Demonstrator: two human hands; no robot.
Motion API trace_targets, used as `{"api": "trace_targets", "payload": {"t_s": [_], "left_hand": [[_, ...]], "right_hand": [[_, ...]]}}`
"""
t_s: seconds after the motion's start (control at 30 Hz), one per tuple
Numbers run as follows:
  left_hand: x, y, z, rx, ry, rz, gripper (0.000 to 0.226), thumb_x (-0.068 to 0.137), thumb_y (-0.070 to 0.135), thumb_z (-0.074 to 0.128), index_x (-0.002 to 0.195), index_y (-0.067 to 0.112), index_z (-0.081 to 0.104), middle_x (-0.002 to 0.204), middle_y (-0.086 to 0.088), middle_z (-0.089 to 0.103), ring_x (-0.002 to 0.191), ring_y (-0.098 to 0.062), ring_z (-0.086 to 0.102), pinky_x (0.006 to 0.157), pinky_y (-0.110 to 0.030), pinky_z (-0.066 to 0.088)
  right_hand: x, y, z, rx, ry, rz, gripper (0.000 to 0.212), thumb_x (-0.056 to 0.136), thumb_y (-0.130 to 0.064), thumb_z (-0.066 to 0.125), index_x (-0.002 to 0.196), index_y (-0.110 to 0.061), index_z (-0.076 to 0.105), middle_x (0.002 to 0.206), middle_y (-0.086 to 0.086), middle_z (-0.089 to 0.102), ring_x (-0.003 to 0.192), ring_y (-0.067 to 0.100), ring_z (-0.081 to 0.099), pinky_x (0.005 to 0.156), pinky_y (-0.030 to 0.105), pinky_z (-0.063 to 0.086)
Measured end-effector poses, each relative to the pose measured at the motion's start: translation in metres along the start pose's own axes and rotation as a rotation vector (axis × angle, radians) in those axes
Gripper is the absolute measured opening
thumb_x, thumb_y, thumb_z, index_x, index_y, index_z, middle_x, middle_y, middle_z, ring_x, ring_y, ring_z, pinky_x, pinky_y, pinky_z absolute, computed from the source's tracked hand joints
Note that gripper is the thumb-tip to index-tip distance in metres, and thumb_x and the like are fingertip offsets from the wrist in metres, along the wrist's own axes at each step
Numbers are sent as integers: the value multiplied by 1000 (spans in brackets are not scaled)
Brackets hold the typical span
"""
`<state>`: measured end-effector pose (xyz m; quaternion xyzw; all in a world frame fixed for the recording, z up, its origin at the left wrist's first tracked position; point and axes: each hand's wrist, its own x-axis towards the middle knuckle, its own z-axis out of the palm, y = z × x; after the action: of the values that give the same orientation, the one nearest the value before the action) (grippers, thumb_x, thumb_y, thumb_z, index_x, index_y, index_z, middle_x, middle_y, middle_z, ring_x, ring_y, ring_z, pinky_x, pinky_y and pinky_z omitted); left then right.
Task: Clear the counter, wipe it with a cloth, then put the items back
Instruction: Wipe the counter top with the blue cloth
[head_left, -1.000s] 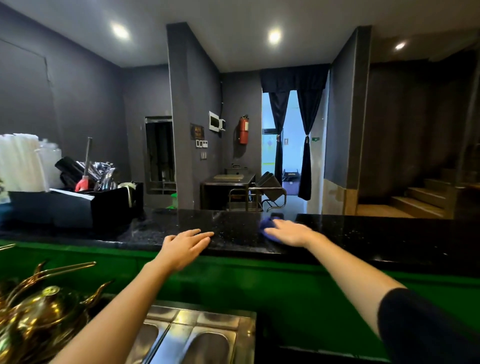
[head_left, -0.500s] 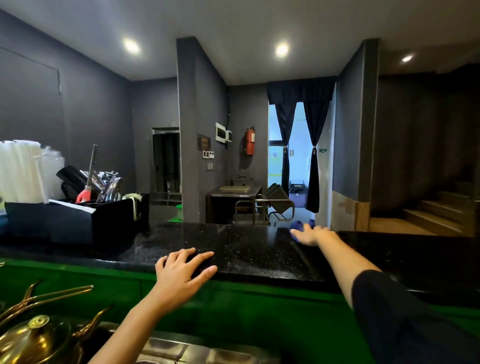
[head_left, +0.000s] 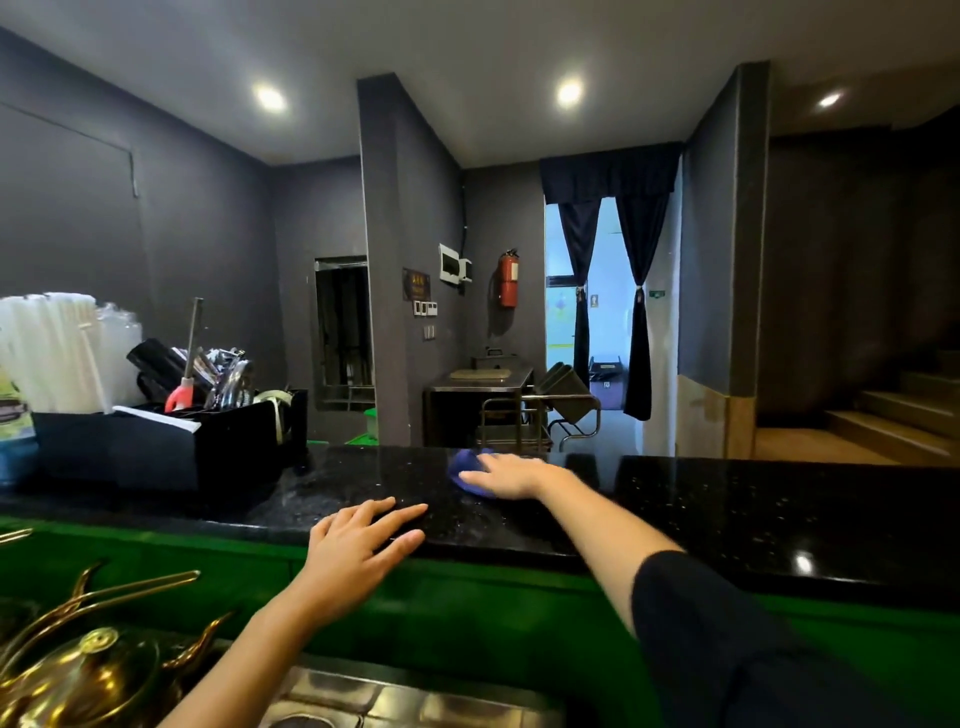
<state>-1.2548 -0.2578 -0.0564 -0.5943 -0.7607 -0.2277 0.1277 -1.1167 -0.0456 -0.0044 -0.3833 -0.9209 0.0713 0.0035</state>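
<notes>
A black speckled counter (head_left: 727, 499) runs across the view above a green front panel. My right hand (head_left: 506, 474) lies flat on a blue cloth (head_left: 464, 470) in the middle of the counter, fingers stretched to the left, so most of the cloth is hidden. My left hand (head_left: 361, 538) rests on the counter's near edge with straight, spread fingers and holds nothing. A black organiser box (head_left: 156, 444) with utensils and white straws (head_left: 49, 353) stands on the counter at the left.
A brass teapot (head_left: 88, 675) and metal trays (head_left: 395, 701) sit below the counter at the lower left. Beyond the counter are a grey pillar, a steel table (head_left: 478, 395), a curtained doorway and stairs at the right.
My right hand has slid the blue cloth back leftward and nearer along the counter after reaching to the far right. The left hand stays on the near edge. The camera tilted slightly.
</notes>
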Motion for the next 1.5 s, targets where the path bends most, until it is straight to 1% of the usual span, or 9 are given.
{"api": "trace_targets", "payload": {"t_s": [0.23, 0.4, 0.5, 0.6, 0.73, 0.87, 1.1, 1.3, 1.5], "left_hand": [[-7, 5, 0, 50, 64, 23, 105, 47, 91, -26, 134, 62, 26, 149, 16, 34, 138, -9, 28, 107, -31, 15], [-7, 6, 7, 20, 152, 33, 103, 54, 90, -22, 133, 58, 36, 145, 11, 41, 135, -14, 32, 102, -31, 12], [-6, 3, 11, 38, 178, 45, 102, 55, 89, -23, 133, 58, 35, 144, 12, 40, 134, -13, 32, 102, -32, 12], [-6, 1, 17, 28, 213, 60, 99, 57, 88, -22, 133, 58, 35, 143, 14, 41, 133, -12, 32, 100, -29, 10], [-3, -5, 21, 48, 229, 74, 93, 60, 88, -20, 132, 61, 33, 140, 21, 38, 130, -7, 31, 96, -24, 10], [-2, -5, 19, 56, 196, 70, 90, 61, 88, -18, 132, 61, 31, 138, 22, 38, 129, -7, 31, 95, -24, 11], [-6, -2, 5, 44, 74, 32, 99, 53, 90, -20, 134, 60, 29, 142, 19, 37, 132, -9, 30, 104, -30, 16], [-11, 4, 1, 77, 66, -7, 104, 50, 92, -20, 135, 58, 32, 142, 14, 40, 133, -12, 34, 107, -33, 18], [-13, 7, 5, 56, 76, -16, 84, 64, 80, -3, 134, 55, 36, 141, 10, 43, 134, -14, 34, 108, -36, 17]], "right_hand": [[-86, 173, -18, 37, 71, 458, 82, 90, -71, 22, 153, -21, 8, 160, 9, 11, 146, 29, 18, 119, 44, 14], [-66, 214, -21, 14, 96, 665, 93, 83, -78, 23, 153, -19, 11, 158, 16, 15, 144, 37, 18, 117, 50, 14], [-23, 169, -15, 37, 155, 619, 88, 84, -72, 33, 150, -15, 24, 153, 18, 28, 140, 40, 26, 115, 55, 19], [27, 90, -19, 58, 22, 477, 86, 88, -71, 27, 153, -21, 3, 161, 11, 3, 147, 35, 8, 119, 51, 8], [74, -23, -7, 98, 8, 196, 73, 94, -56, 40, 150, -13, 24, 157, 7, 24, 144, 26, 23, 108, 19, 33], [80, -94, 0, 140, -159, 10, 77, 94, -64, 29, 153, -21, 3, 161, 4, 3, 147, 27, 10, 118, 40, 11], [-20, -7, -16, 392, -110, -20, 53, 104, -33, 31, 150, -8, 21, 157, 5, 21, 145, 20, 19, 106, 18, 14], [-131, 133, -16, 199, 3, 317, 78, 91, -69, 23, 153, -24, 13, 161, 1, 10, 147, 22, 13, 119, 41, 8], [-192, 109, -6, 20, 89, 423, 65, 99, -53, 21, 151, -14, 19, 158, 10, 20, 144, 27, 22, 116, 40, 18]]}}
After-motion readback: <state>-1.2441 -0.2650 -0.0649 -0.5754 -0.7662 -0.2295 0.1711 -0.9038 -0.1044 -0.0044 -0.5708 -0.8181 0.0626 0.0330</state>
